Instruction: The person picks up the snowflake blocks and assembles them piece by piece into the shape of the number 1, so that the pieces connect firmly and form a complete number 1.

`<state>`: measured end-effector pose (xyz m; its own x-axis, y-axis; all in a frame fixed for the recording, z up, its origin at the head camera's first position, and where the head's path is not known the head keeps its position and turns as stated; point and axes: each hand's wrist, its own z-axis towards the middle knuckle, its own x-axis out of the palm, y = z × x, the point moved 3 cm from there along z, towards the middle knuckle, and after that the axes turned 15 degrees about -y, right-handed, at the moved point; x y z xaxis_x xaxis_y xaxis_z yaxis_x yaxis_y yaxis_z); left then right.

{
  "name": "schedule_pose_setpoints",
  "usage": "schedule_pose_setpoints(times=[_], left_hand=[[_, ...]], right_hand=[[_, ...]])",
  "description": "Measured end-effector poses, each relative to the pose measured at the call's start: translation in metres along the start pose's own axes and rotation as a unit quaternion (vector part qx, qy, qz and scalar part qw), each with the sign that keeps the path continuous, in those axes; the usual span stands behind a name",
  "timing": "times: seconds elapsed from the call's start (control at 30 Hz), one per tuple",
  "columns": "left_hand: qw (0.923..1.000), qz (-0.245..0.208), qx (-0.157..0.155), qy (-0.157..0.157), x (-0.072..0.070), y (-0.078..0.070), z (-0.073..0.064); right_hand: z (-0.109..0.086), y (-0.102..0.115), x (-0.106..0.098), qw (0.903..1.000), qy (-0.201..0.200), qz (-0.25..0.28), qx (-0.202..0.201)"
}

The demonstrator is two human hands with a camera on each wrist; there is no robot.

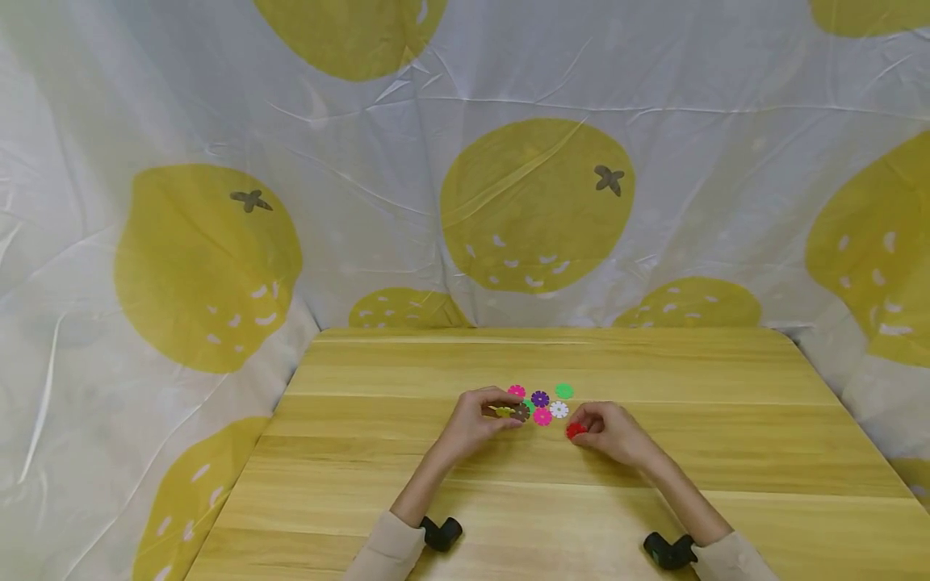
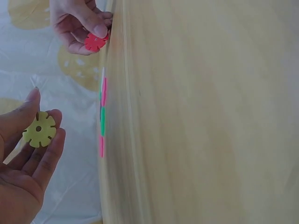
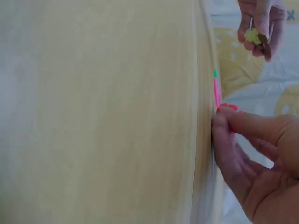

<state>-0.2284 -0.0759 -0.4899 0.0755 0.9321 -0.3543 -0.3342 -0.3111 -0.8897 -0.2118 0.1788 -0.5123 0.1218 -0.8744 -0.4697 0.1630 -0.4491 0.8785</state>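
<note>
My left hand (image 1: 474, 424) grips a yellow notched plastic disc (image 2: 39, 129) and a brown one (image 1: 521, 412) between thumb and fingers. The two discs sit against each other at an angle in the right wrist view, yellow (image 3: 252, 36) beside brown (image 3: 265, 45). To the right, my right hand (image 1: 616, 433) pinches a red notched disc (image 1: 575, 431) between thumb and fingertips, low over the table. Between the hands lie a purple disc (image 1: 540, 399), a white disc (image 1: 559, 410) and a pink disc (image 1: 542, 417). A green disc (image 1: 529, 406) is partly hidden behind the brown one.
Another pink disc (image 1: 516, 390) lies just beyond my left fingertips, and a second green disc (image 1: 563, 390) at the back of the group. The wooden table (image 1: 407, 363) reaches back to a lemon-print curtain (image 1: 363, 202). Black devices (image 1: 443, 534) are on both wrists.
</note>
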Motion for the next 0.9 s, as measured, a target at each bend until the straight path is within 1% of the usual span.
schedule_pose_setpoints(times=[0.07, 0.13, 0.2, 0.33, 0.47, 0.57, 0.7, 0.8, 0.9], left_hand=[[1.0, 0.003, 0.002, 0.001, 0.0, 0.0, 0.0], [1.0, 0.005, 0.004, 0.002, 0.0, -0.001, 0.001], [1.0, 0.007, 0.004, 0.003, 0.0, -0.003, 0.001], [0.9999, 0.008, 0.007, 0.003, 0.0, -0.005, 0.001], [0.9999, 0.012, 0.004, 0.004, 0.0, -0.006, 0.001], [0.9999, 0.012, 0.0, 0.007, 0.001, -0.007, 0.001], [0.9999, 0.004, 0.007, 0.013, 0.003, -0.008, 0.001], [0.9997, 0.0, 0.009, 0.021, 0.004, -0.01, 0.001], [0.9997, 0.0, 0.004, 0.025, 0.004, -0.013, 0.001]], right_hand=[[0.0, 0.0, -0.001, 0.9987, 0.012, 0.044, 0.024], [-0.001, 0.0, -0.001, 0.9942, 0.023, 0.093, 0.048], [-0.001, 0.0, -0.001, 0.9904, 0.029, 0.122, 0.058], [0.0, 0.0, 0.0, 0.9876, 0.029, 0.147, 0.047], [0.001, 0.003, 0.002, 0.9866, 0.006, 0.159, 0.035], [0.001, 0.009, 0.003, 0.9829, -0.011, 0.181, 0.032], [0.001, 0.017, 0.006, 0.9767, -0.02, 0.213, 0.018], [0.001, 0.022, 0.009, 0.9753, -0.025, 0.219, 0.003], [0.001, 0.025, 0.012, 0.9763, -0.03, 0.214, -0.005]])
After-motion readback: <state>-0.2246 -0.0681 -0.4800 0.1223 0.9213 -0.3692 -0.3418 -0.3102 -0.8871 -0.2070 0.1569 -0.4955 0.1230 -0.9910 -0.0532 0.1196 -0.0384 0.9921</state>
